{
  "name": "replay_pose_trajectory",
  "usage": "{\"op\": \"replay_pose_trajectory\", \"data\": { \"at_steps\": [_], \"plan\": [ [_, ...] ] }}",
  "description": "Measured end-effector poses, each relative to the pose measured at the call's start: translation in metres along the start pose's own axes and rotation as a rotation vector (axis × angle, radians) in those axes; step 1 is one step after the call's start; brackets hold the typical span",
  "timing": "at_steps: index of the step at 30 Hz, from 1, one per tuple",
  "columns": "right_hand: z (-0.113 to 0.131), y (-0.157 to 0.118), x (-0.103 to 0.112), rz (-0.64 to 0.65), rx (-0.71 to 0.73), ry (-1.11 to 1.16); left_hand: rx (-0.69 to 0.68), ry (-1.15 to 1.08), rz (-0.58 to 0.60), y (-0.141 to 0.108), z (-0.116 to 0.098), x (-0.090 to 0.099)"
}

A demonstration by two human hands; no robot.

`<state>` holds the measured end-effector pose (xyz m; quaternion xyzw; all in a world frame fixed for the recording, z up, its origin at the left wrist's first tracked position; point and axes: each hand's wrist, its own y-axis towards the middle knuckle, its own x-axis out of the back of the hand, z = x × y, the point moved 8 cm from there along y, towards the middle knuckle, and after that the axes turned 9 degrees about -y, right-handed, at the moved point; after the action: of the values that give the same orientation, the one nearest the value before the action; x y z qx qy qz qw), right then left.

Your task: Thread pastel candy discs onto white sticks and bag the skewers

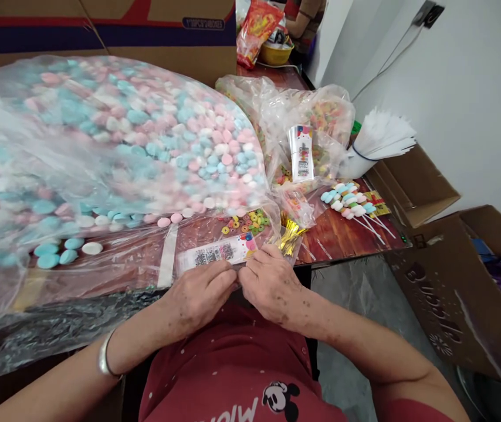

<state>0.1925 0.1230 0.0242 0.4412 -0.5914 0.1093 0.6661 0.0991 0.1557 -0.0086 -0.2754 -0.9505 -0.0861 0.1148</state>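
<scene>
At the table's front edge my left hand [204, 293] and my right hand [274, 284] meet, both with fingers curled and pinched together. Whatever lies between the fingertips is hidden by the hands. Just beyond them is a stack of clear printed packaging bags [219, 252], whose near right end touches or passes under my right hand; I cannot tell which. Gold twist ties [291, 235] lie beyond my right hand. Small ring candies [246, 221] are spread behind the bags. A huge clear sack of pink, blue and white marshmallows [180, 140] fills the left.
Loose marshmallows [59, 253] lie at left. Marshmallow skewers [349, 200] rest at right, near a white tub of paper sticks [365, 161]. Another printed bag stack [302, 153] lies on sacks of ring candies [327, 117]. Cardboard boxes [444, 293] stand right; a person [305, 23] is behind.
</scene>
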Motion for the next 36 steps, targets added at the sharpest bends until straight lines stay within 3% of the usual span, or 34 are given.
{"op": "replay_pose_trajectory", "data": {
  "at_steps": [3, 6, 8, 11, 14, 18, 22, 27, 36],
  "plan": [
    [-0.027, -0.007, 0.011, -0.068, -0.089, 0.017, -0.062, 0.04, -0.132, 0.0, -0.005, 0.008],
    [-0.088, -0.03, 0.024, -0.191, -0.354, 0.004, 0.049, -0.058, -0.275, -0.004, 0.001, 0.024],
    [-0.126, -0.05, 0.015, -0.138, -0.489, -0.027, 0.164, -0.243, -0.347, -0.009, 0.011, 0.029],
    [-0.154, -0.07, -0.014, 0.042, -0.485, -0.04, 0.29, -0.522, -0.413, -0.014, 0.025, 0.025],
    [-0.158, -0.082, -0.039, 0.181, -0.453, -0.106, 0.349, -0.667, -0.416, -0.015, 0.034, 0.014],
    [-0.154, -0.085, -0.051, 0.281, -0.409, -0.17, 0.372, -0.735, -0.379, -0.014, 0.041, 0.004],
    [-0.155, -0.085, -0.047, 0.315, -0.348, -0.228, 0.384, -0.766, -0.366, -0.016, 0.044, 0.0],
    [-0.158, -0.086, -0.034, 0.266, -0.287, -0.298, 0.389, -0.819, -0.378, -0.016, 0.045, 0.0],
    [-0.158, -0.084, -0.021, 0.256, -0.274, -0.339, 0.36, -0.881, -0.346, -0.014, 0.045, -0.004]
  ]
}}
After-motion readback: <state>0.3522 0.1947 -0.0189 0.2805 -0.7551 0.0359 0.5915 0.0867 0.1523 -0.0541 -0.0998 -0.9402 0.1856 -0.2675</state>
